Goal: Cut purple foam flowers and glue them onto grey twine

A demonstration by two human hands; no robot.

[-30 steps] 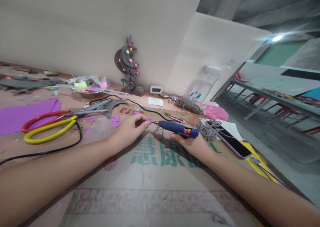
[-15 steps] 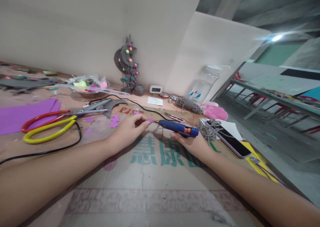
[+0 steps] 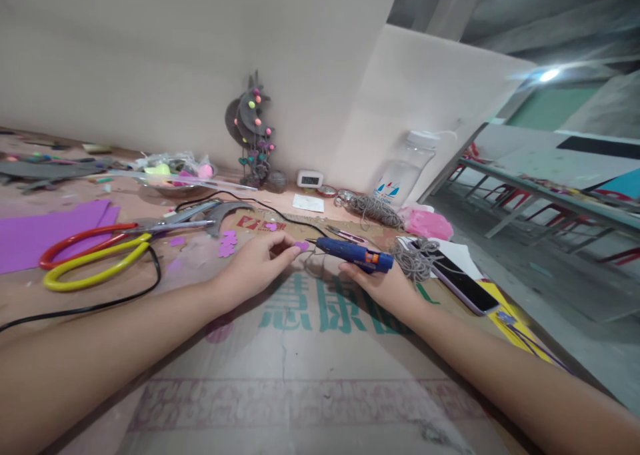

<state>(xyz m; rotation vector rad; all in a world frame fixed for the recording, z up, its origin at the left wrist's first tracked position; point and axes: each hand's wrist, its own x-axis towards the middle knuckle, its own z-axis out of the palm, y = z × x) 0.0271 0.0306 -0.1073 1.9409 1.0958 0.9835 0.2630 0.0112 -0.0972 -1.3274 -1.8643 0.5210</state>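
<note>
My right hand [image 3: 381, 286] is closed around a blue glue gun [image 3: 350, 254] with an orange trigger, its nozzle pointing left. The nozzle tip is at a small purple foam piece [image 3: 301, 246], which my left hand [image 3: 257, 265] pinches between thumb and forefinger. Both hands rest low over a sheet of cardboard [image 3: 300, 368] with green printed characters. A black cord [image 3: 125, 295] loops across the table to the left of my left arm.
Red and yellow scissors [image 3: 95, 255] lie at the left on purple foam sheets [image 3: 45, 231]. More purple cut-outs [image 3: 226, 243], grey twine [image 3: 415, 258], a phone [image 3: 463, 283], a clear bottle [image 3: 407, 171], a small clock [image 3: 309, 178] and a decorated grey ornament [image 3: 253, 131] stand beyond.
The glue gun and my right hand have shifted slightly left, bringing the nozzle tip closer to the purple piece. My left hand has stayed put.
</note>
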